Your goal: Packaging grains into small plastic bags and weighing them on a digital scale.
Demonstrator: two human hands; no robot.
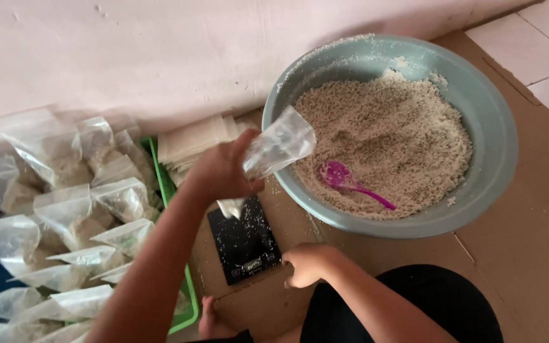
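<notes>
Two hands: both belong to one person seated on cardboard.
Right hand: nearest, fingers curled, resting at the edge of a black scale; it grips nothing.
Left hand: closed on a clear plastic bag, raised above the scale beside the basin rim.
Bag handling: seemingly empty, thin, light, limp and slippery; best pinched near its mouth.
Left side: filled bags heaped in a green tray.
Farther: grey basin of pale grain with a purple spoon.

Spoon in basin, scale left.
</notes>
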